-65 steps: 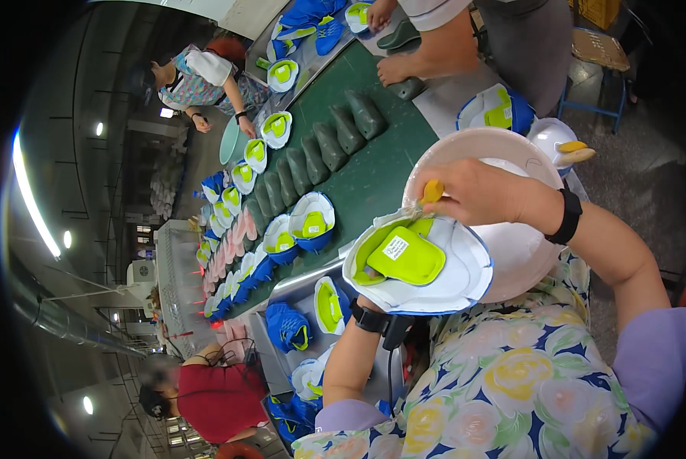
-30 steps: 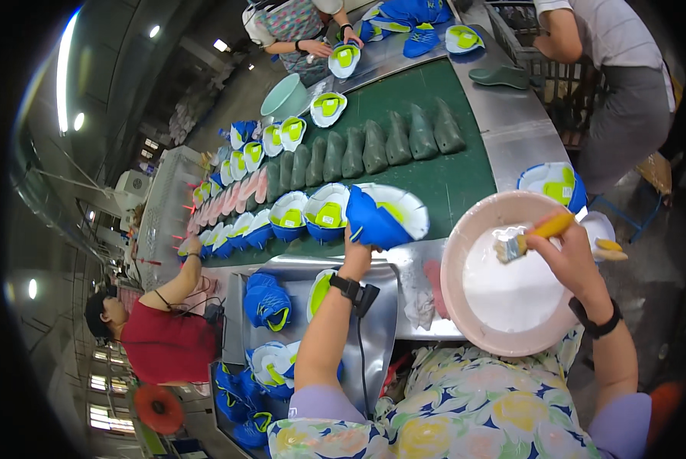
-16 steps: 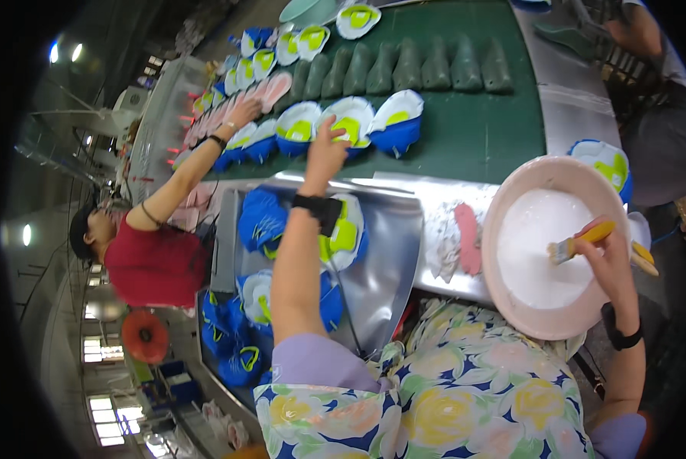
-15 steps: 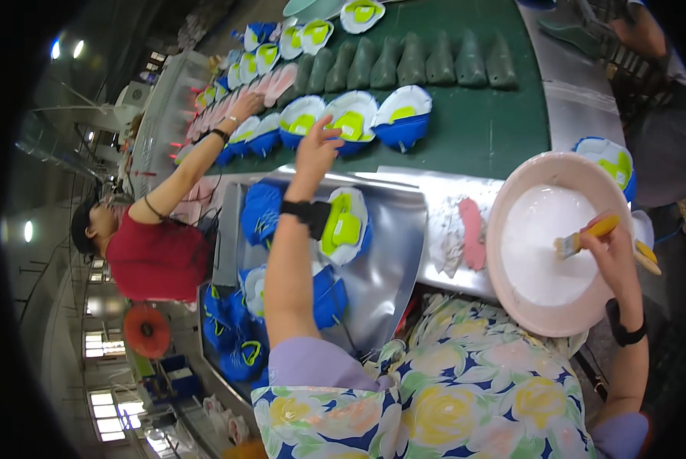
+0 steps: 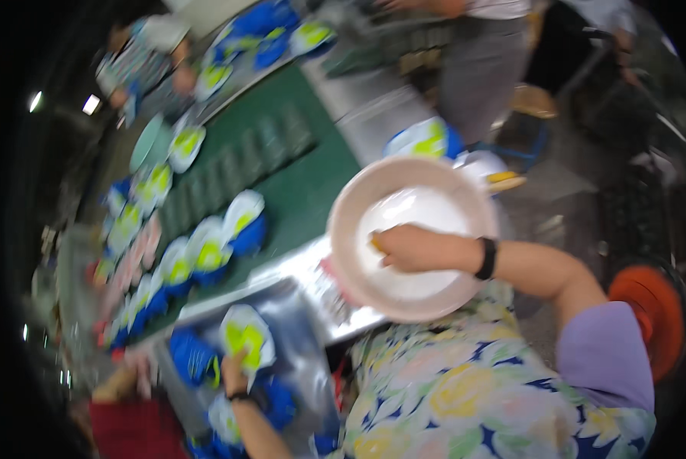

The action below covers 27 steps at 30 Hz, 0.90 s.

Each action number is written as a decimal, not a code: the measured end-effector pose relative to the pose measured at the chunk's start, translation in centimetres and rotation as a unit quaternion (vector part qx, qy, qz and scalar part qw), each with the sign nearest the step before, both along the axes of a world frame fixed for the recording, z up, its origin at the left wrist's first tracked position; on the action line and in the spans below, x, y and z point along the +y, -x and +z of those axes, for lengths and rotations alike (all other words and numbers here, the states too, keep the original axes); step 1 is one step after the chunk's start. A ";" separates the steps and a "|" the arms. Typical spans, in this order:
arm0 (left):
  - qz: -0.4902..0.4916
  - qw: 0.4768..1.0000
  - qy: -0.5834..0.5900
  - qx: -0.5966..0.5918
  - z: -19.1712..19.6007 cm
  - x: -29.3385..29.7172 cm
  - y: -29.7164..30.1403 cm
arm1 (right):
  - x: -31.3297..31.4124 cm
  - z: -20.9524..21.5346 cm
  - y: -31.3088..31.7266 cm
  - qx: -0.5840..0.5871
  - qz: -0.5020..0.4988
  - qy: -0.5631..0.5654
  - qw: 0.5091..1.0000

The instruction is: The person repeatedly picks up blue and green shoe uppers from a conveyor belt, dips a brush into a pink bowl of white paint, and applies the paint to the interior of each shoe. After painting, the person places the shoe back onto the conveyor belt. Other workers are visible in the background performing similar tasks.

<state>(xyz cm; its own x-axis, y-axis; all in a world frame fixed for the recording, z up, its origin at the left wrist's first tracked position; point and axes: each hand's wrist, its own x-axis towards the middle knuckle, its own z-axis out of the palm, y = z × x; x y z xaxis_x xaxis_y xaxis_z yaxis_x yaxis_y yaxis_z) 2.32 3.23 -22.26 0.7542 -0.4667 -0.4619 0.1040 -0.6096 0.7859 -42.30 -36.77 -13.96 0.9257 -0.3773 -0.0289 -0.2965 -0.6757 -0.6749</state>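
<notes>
The picture is blurred by motion. My right hand (image 5: 408, 249) is closed on a brush with an orange handle (image 5: 372, 243) and dips it into white paste in a wide pink bowl (image 5: 427, 167) in front of me. My left hand (image 5: 236, 369) reaches down to the lower left. Its fingers close on the near edge of a white, blue and yellow-green shoe (image 5: 245, 336), which lies in a shiny metal tray (image 5: 305, 359). More blue shoes (image 5: 192, 356) lie in the tray beside it.
Rows of like shoes (image 5: 205, 246) and dark green moulds (image 5: 240, 172) ride a green belt (image 5: 305, 191). A person in red (image 5: 121, 424) works at lower left, with others at the top. An orange stool (image 5: 653, 306) stands at right.
My left hand has drawn back from the shoes on the belt to the shoe in the tray. My right hand has carried the brush from the bowl's right side into its middle. The view has swung.
</notes>
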 end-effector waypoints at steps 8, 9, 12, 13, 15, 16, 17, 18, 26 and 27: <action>-0.012 0.751 0.021 -0.660 7.6 -6.2 8.5 | 1.0 0.0 -1.5 -0.050 -0.043 -0.068 0.996; -0.122 0.699 0.063 -0.702 8.0 -6.4 10.2 | 1.2 -0.2 -1.4 -0.022 -0.017 -0.058 0.998; -0.487 0.603 -0.065 -0.628 7.3 -5.6 14.8 | 0.8 -0.9 -0.1 0.053 0.037 -0.027 0.998; -0.552 0.618 -0.002 -0.559 6.7 -4.6 16.8 | 0.2 -1.1 0.6 0.083 0.048 -0.013 0.995; -0.488 0.756 0.018 -0.436 5.7 -4.2 17.8 | -0.4 -1.2 0.9 0.017 -0.019 -0.017 1.000; -0.446 0.816 0.026 -0.367 5.4 -3.9 18.1 | -0.5 -1.2 0.8 -0.011 -0.051 -0.027 0.998; -0.391 0.841 -0.027 -0.373 5.2 -4.0 18.1 | -0.4 -1.3 0.6 -0.047 -0.084 -0.035 0.995; -0.331 0.861 -0.076 -0.378 5.0 -4.5 17.9 | -0.2 -1.4 -0.1 -0.074 -0.077 -0.043 0.993; -0.229 0.945 0.023 -0.232 5.8 -7.9 16.2 | 0.5 -1.4 1.6 -0.126 -0.004 -0.033 0.991; -0.284 0.897 0.001 -0.338 6.1 -7.5 16.2 | -0.5 -0.5 2.4 -0.033 -0.020 -0.040 0.998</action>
<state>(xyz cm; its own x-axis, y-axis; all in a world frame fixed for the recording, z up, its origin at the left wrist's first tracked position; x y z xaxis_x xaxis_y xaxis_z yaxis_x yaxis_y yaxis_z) -13.84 -4.31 -16.14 0.5019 -0.8649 0.0127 -0.7240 -0.4120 0.5533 -44.67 -37.28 -14.50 0.9111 -0.4122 -0.0002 -0.2752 -0.6080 -0.7447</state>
